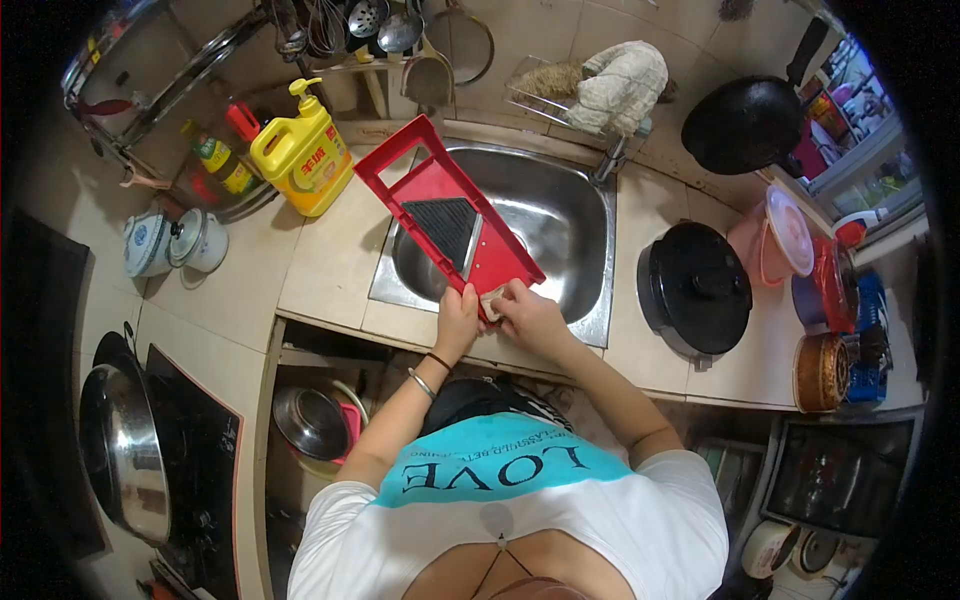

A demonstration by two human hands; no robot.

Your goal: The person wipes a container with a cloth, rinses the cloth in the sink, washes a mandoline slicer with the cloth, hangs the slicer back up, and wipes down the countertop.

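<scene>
A red mandoline slicer [505, 262] with a dark ridged plate and a slanted metal blade is held tilted over the steel sink [560, 200]. My left hand [458, 318] is closed on its near end, at the left side. My right hand [530, 318] pinches a small pale cloth [492, 303] against that same near end of the slicer. The fingertips of both hands are close together, and part of the cloth is hidden under the right fingers.
A yellow detergent bottle [308, 150] stands left of the sink. Right of it sits a black lidded pan [695, 290]. The faucet [610, 160] rises at the back, below a draped cloth [620, 85]. A wok [745, 120] hangs on the wall.
</scene>
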